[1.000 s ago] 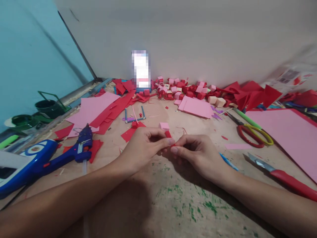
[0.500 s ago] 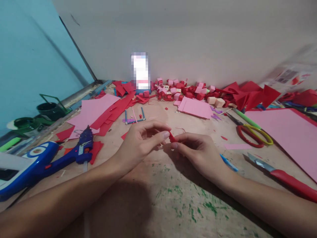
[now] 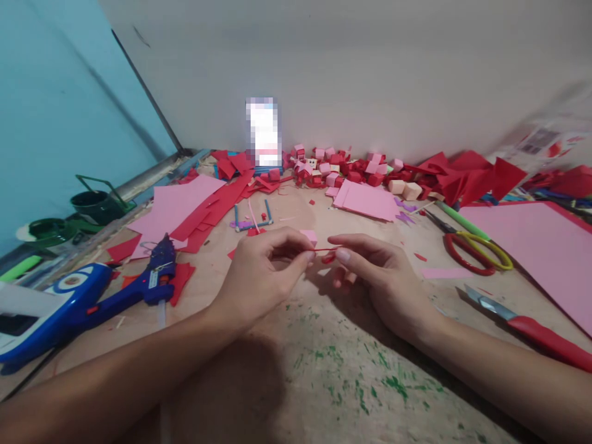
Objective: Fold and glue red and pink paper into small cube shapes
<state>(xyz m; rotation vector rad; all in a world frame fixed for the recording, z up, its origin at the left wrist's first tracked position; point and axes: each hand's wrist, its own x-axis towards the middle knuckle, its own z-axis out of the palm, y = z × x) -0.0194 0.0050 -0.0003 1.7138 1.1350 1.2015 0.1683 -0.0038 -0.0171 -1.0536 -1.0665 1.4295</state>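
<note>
Between my two hands a thin red paper piece [image 3: 326,250] is held above the middle of the table, seen nearly edge-on. My left hand [image 3: 272,265] pinches its left end between thumb and forefinger. At the other end, my right hand [image 3: 379,271] pinches it, with a small red loop or curl showing below the thumb tip. The exact shape of the piece is too small to make out. Just behind the left fingertips lies a small pink paper piece [image 3: 309,236].
A blue hot glue gun [image 3: 157,274] lies at left near pink and red sheets. At right are scissors [image 3: 478,250] and a red-handled utility knife [image 3: 531,333]. Pink squares [image 3: 365,200] and many small paper cubes [image 3: 324,168] line the back, beside a lit phone [image 3: 263,132].
The red piece has turned from slanted to nearly level. My hands have drawn slightly apart, and the right fingers have lifted and spread. The pink piece behind them has come into sight.
</note>
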